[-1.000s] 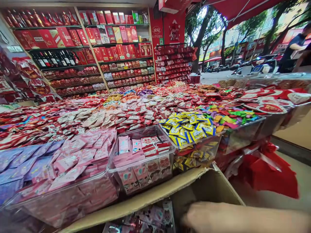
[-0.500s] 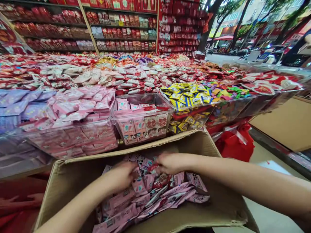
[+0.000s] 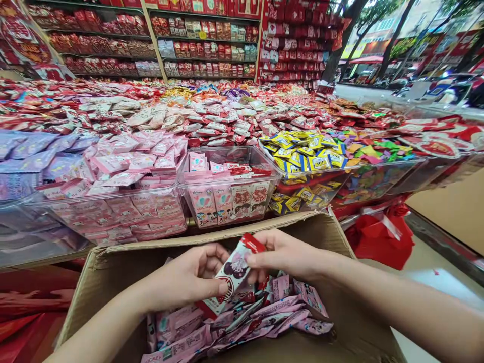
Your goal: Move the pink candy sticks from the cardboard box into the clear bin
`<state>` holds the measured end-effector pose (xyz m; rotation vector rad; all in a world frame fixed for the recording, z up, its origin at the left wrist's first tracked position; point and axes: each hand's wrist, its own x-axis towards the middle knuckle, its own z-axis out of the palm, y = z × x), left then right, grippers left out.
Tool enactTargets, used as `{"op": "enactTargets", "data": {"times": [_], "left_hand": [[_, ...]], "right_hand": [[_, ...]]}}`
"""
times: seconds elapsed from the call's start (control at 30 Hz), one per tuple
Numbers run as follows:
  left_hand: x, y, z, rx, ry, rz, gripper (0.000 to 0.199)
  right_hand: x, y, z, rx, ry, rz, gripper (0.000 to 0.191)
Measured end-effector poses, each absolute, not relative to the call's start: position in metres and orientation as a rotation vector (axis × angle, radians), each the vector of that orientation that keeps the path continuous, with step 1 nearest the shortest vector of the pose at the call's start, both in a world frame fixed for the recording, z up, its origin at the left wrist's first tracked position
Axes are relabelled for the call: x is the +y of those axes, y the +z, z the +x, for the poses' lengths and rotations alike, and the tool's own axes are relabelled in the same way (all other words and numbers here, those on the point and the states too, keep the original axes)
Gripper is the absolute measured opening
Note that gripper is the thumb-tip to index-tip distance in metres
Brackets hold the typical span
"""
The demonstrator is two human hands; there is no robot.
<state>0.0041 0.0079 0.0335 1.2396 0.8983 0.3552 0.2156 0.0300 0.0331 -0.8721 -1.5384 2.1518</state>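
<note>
The left hand [image 3: 196, 275] and right hand [image 3: 276, 252] now pinch a red and white packet [image 3: 235, 275] between their fingers, above the box [image 3: 321, 237]. Half a second ago, both hands were down among the pink packets [image 3: 260, 320] inside it.

Packets [image 3: 185, 330] in carton [image 3: 363, 302] | tubs [image 3: 227, 201] behind | shelves [image 3: 204, 38] farther back

One head-worn camera looks forward and down over an open cardboard box [image 3: 357, 312], close below; clear plastic tubs [image 3: 231, 176] stand just beyond, and the shelves [image 3: 206, 61] lie farther off, facing it.
</note>
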Motion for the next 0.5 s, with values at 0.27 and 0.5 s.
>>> {"op": "enactTargets", "data": {"times": [0.27,0.5], "left_hand": [[0.007,0.067,0.021,1.207,0.648,1.255,0.028],[0.018,0.112,0.025,1.357,1.16,1.328,0.035]], "right_hand": [[0.01,0.033,0.241,-1.265,1.814,-1.068,0.025],[-0.004,0.041,0.249,-1.318,1.716,-0.926,0.028]]}}
